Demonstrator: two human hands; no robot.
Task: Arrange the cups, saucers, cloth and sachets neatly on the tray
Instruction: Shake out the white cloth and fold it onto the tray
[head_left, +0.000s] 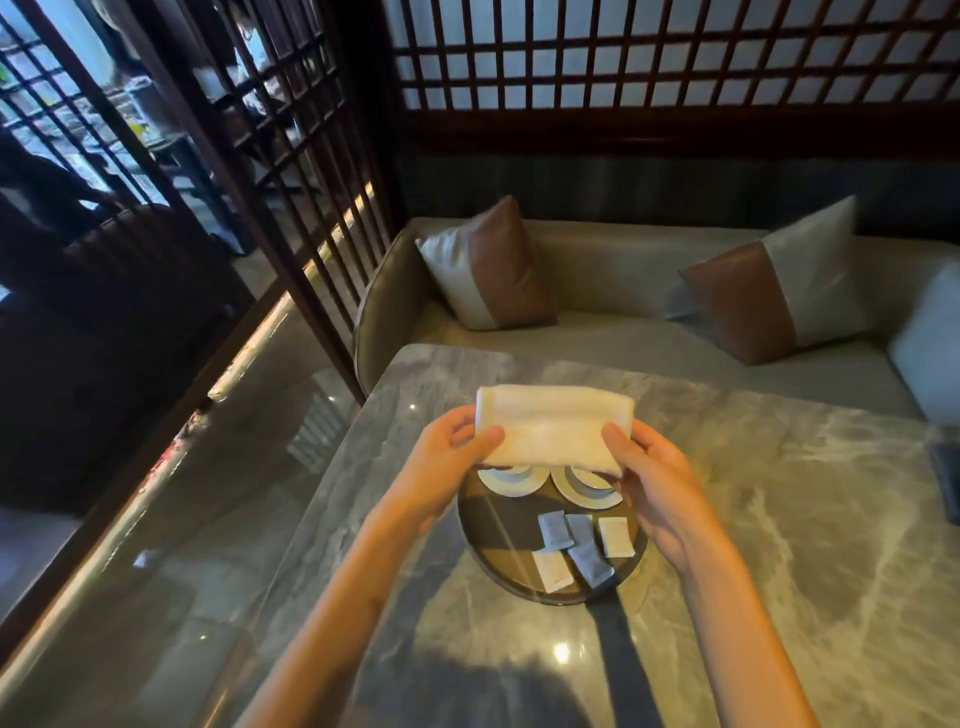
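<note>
Both forearms (363, 587) (as far as they show) are bare, as are the left hand (447, 460) and right hand (660, 478).

One wide-angle camera rides on my head, looking forward and down. It sits close above my fingers (488, 434) and the tabletop (779, 493), facing the sofa (613, 280) and lattice screen (675, 62) beyond.
</note>
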